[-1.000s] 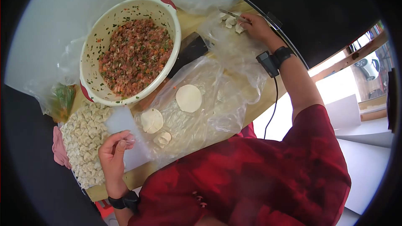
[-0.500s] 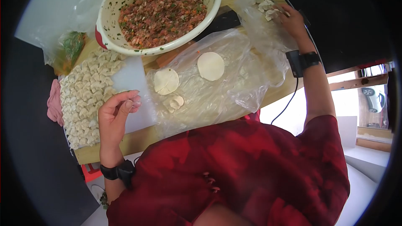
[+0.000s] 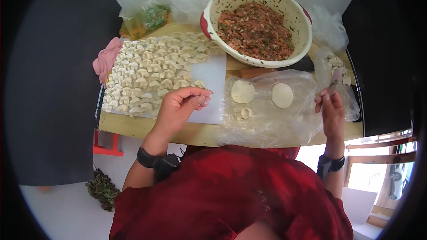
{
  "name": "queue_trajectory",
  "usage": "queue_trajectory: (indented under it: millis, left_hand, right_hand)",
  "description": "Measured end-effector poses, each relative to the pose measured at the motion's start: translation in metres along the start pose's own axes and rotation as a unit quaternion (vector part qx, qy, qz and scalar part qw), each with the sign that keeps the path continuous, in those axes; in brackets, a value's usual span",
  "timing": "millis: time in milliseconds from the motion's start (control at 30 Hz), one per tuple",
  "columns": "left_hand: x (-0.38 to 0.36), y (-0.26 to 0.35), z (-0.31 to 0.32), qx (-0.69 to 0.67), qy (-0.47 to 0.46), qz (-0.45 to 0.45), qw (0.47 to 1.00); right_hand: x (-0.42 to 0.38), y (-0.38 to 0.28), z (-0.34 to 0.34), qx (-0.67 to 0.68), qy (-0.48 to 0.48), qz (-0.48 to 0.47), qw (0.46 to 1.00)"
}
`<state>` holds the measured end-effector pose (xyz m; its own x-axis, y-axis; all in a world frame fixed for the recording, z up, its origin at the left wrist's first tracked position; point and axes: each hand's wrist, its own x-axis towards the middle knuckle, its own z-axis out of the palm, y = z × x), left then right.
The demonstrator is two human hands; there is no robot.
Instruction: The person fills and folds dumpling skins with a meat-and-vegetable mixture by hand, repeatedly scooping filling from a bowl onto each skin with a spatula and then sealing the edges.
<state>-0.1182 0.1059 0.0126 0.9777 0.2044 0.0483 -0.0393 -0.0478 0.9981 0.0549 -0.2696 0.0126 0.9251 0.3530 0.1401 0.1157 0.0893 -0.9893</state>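
Done: many folded dumplings [image 3: 149, 73] packed in rows on white board [image 3: 213, 84], left part of table [image 3: 133, 126]; judged well along.
Left hand [image 3: 178, 106]: hovers over board's near edge, fingers curled w/ tips pinched together, nothing visible in it.
Left to do: two flat round wrappers [image 3: 243, 91] + small dough bit [image 3: 243, 113] on clear plastic sheet [image 3: 267, 124], unfilled; more dough pcs in bag [image 3: 340, 69] at right.
Bowl [image 3: 213, 11]: cream w/ red trim, approx. half full of minced filling [image 3: 255, 31] w/ herbs, plenty remains.
Right hand [image 3: 331, 111]: closed round a thin utensil [image 3: 334, 80], prob. spoon, tip near bag.
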Motion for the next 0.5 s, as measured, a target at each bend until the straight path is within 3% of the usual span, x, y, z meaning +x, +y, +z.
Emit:
queue_trajectory:
  millis: [333, 500]
  left_hand:
    - [-0.052, -0.014, -0.030, 0.000, 0.083, -0.007, 0.997]
    - [-0.076, -0.019, -0.044, -0.004, 0.109, 0.015, 0.994]
  right_hand:
    - [-0.022, 0.058, 0.029, -0.010, 0.103, 0.037, 0.994]
    - [-0.021, 0.068, 0.023, -0.006, 0.079, -0.003, 0.997]
